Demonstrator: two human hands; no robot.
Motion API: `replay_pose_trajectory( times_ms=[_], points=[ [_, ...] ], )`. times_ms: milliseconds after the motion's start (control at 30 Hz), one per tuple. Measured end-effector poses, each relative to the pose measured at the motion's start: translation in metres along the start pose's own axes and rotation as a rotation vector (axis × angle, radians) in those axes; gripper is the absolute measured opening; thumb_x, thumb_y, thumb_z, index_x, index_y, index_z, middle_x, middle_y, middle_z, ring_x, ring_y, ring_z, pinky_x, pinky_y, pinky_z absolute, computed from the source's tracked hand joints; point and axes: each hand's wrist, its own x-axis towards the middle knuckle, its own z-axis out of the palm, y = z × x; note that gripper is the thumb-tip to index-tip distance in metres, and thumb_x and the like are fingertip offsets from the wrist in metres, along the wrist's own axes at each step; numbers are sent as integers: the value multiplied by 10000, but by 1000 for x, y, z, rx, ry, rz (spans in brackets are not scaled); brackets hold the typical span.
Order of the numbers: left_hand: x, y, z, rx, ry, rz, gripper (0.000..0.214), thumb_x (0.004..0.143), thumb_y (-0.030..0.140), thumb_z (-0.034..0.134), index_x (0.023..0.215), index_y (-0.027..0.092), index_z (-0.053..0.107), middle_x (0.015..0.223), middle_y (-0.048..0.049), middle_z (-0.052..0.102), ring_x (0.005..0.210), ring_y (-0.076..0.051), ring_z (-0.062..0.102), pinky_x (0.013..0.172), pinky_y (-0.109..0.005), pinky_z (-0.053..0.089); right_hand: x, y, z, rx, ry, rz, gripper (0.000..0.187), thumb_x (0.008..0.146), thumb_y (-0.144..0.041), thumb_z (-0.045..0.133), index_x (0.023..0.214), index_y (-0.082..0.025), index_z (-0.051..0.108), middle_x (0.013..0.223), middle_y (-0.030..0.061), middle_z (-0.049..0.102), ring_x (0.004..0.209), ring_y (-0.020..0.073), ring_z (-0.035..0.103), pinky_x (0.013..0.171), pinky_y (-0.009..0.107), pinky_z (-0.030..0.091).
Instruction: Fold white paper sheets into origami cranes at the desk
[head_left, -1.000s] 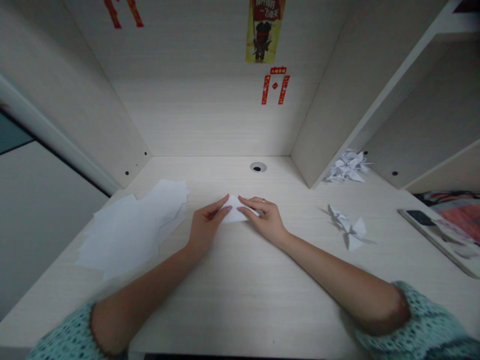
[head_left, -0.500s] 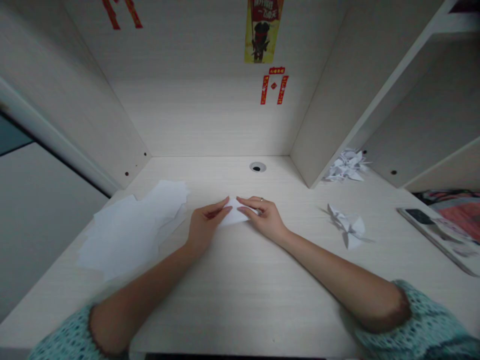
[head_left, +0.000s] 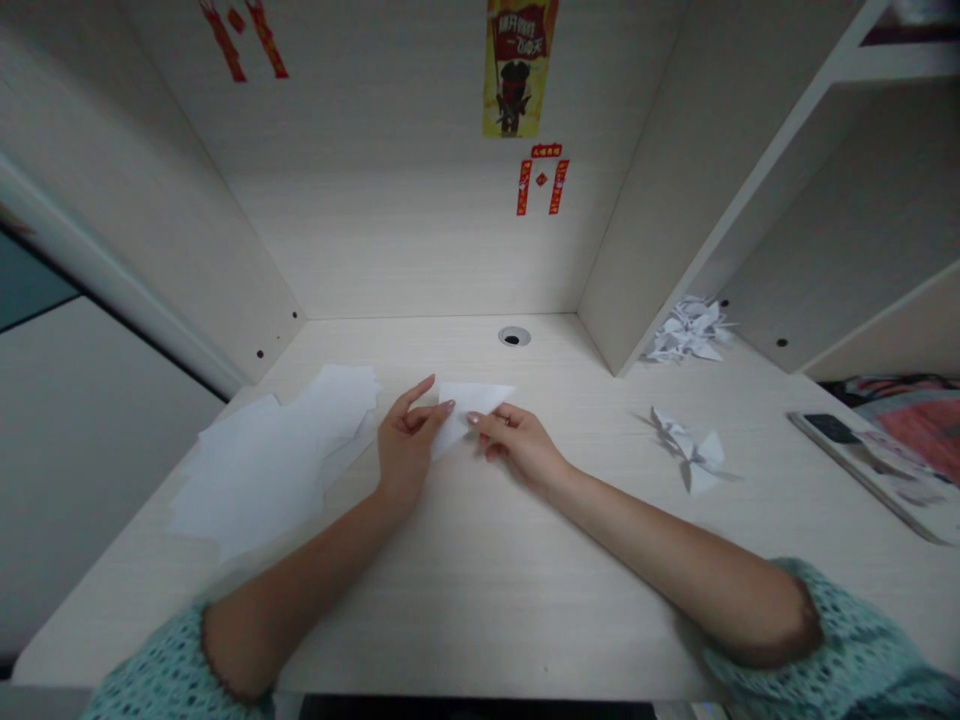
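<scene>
Between my two hands is a white sheet of paper folded into a triangle (head_left: 471,400), one flat edge facing the back wall. My left hand (head_left: 411,432) pinches its left side with the thumb on top, while the index finger sticks up away from it. With thumb over and fingers under, my right hand (head_left: 517,435) grips the paper's lower right edge. A loose pile of white paper sheets (head_left: 274,465) lies to the left of my left hand. Off to the right rest folded paper pieces (head_left: 690,450) with pointed ends.
More folded white paper pieces (head_left: 690,330) are heaped behind the divider panel (head_left: 637,230). A phone (head_left: 870,465) lies at the right, beside reddish cloth (head_left: 919,425). A round cable hole (head_left: 514,337) sits near the back wall.
The folded paper has been turned, so its triangle shape now shows with a straight edge at the back. My left index finger has lifted off, and my right hand has shifted its grip lower.
</scene>
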Motion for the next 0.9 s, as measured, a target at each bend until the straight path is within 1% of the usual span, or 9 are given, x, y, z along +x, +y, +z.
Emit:
replay_pose_trajectory(
  times_ms=[67, 233, 367, 500, 567, 633, 700, 800, 900],
  points=[
    [-3, 2, 3, -29, -27, -7, 613, 637, 342, 765, 1202, 196, 578, 714, 9, 715, 612, -89, 602, 616, -195, 448, -3, 3, 4, -4, -27, 41, 365, 593, -456, 763, 587, -135, 591, 525, -13, 533, 471, 83, 458, 420, 219, 348],
    [-7, 5, 5, -29, -49, -45, 649, 615, 374, 772, 1202, 175, 576, 654, 15, 691, 452, -54, 492, 450, -173, 353, -7, 4, 5, -45, 31, 1, 362, 626, -453, 745, 531, -148, 575, 479, -27, 515, 424, 70, 404, 435, 236, 299],
    [-5, 5, 2, -81, -62, -90, 675, 598, 374, 782, 1211, 181, 575, 670, 19, 686, 529, -75, 549, 546, -200, 426, -7, 1, 5, -16, 54, 32, 366, 604, -443, 761, 494, -149, 572, 469, -28, 512, 433, 69, 390, 459, 241, 286],
    [-1, 1, -1, -91, -56, -110, 668, 597, 377, 784, 1202, 177, 586, 638, 35, 658, 558, -76, 554, 589, -208, 435, -5, 3, 5, 42, 42, 60, 388, 610, -493, 736, 501, -143, 607, 526, 3, 565, 485, 87, 443, 496, 246, 326],
    [1, -2, -2, -88, -43, -133, 663, 591, 378, 788, 1193, 177, 594, 652, 29, 662, 587, -82, 570, 615, -214, 445, -3, 6, 3, 40, 28, 52, 400, 621, -512, 719, 510, -141, 617, 548, 14, 583, 497, 91, 451, 512, 250, 333],
    [2, -3, -3, -80, -42, -156, 667, 589, 388, 788, 1193, 180, 595, 677, 17, 676, 614, -97, 591, 632, -227, 457, -2, 8, 0, -7, 24, 20, 405, 642, -516, 703, 513, -142, 614, 523, 2, 565, 478, 84, 422, 510, 250, 307],
    [2, -3, -3, -65, -45, -150, 650, 590, 399, 785, 1175, 178, 606, 688, 6, 687, 612, -104, 596, 620, -229, 458, -1, 10, -4, -78, 23, -23, 409, 670, -515, 682, 513, -146, 602, 473, -26, 510, 458, 77, 376, 501, 249, 264],
    [1, -1, -2, -26, -40, -95, 546, 590, 389, 787, 1066, 157, 654, 698, -11, 699, 581, -99, 582, 577, -214, 444, 0, 10, -8, -159, 15, -79, 430, 696, -510, 664, 480, -155, 552, 436, -53, 426, 454, 72, 323, 494, 249, 214],
    [-1, 0, -1, -6, -40, -74, 457, 589, 372, 790, 972, 150, 674, 709, -23, 706, 559, -97, 572, 546, -211, 432, 0, 9, -8, -162, 13, -105, 433, 684, -495, 681, 464, -163, 510, 454, -50, 423, 469, 75, 326, 493, 248, 210]
  ],
)
